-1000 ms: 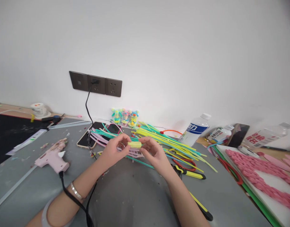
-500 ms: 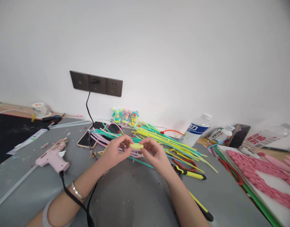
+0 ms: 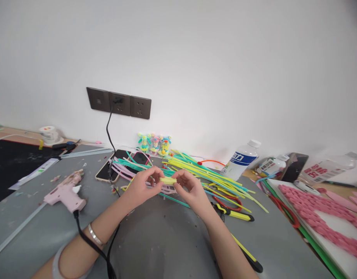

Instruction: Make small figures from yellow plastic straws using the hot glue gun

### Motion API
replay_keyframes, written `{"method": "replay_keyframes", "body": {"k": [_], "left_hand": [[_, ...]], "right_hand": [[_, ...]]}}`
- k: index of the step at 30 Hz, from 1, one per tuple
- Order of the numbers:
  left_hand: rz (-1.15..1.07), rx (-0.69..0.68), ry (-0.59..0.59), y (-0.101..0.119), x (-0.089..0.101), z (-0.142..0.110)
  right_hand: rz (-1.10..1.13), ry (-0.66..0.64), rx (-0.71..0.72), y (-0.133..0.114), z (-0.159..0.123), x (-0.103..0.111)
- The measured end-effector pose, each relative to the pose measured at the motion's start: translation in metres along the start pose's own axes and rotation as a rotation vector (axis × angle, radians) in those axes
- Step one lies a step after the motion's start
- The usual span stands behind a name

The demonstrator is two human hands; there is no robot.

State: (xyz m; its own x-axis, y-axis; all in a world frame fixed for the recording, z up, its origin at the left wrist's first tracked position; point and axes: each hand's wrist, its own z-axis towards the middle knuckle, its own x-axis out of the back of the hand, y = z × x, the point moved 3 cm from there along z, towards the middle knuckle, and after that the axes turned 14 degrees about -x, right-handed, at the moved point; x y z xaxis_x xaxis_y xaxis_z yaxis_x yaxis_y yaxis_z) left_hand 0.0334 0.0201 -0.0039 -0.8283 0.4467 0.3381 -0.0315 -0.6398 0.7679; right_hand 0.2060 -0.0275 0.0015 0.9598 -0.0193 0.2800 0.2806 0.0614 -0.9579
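Observation:
A small yellow coiled pipe-cleaner piece [image 3: 168, 180] hangs a little above the grey table [image 3: 161, 240]. My left hand [image 3: 143, 186] pinches its left end with fingers closed. Its right end is pinched by my right hand [image 3: 190, 190], also closed. Just behind both hands lies a spread of yellow, teal and pink pipe cleaners [image 3: 201, 172]. A metal bangle sits on my left wrist.
A pink glue gun [image 3: 64, 192] lies at the left, its black cord [image 3: 88, 242] running under my left forearm. Two phones [image 3: 114, 166], small pipe-cleaner figures [image 3: 154, 143], red-handled pliers [image 3: 225, 201], a yellow utility knife [image 3: 236, 214], water bottles [image 3: 239, 159] and a white board with pink braids [image 3: 318, 213] surround them.
The yellow piece has turned in my fingers and shows a thinner side now. Both hands have stayed in nearly the same place.

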Motion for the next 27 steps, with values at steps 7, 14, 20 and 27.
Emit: {"method": "replay_keyframes", "body": {"k": [7,14,20,27], "left_hand": [[0.002,0.013,0.004,0.0006,0.0,0.0006],[0.005,0.025,0.014,0.0006,-0.0002,0.0001],[0.039,0.034,0.024,-0.0012,-0.0001,-0.0007],[0.048,0.015,-0.003,-0.0009,-0.0022,-0.001]], "right_hand": [[-0.009,0.01,0.017,0.0014,0.0008,-0.0002],[-0.013,0.007,0.016,0.0013,0.0001,-0.0006],[-0.034,-0.014,0.013,0.0003,-0.0011,-0.0037],[-0.052,0.008,0.024,0.0009,-0.0011,-0.0042]]}}
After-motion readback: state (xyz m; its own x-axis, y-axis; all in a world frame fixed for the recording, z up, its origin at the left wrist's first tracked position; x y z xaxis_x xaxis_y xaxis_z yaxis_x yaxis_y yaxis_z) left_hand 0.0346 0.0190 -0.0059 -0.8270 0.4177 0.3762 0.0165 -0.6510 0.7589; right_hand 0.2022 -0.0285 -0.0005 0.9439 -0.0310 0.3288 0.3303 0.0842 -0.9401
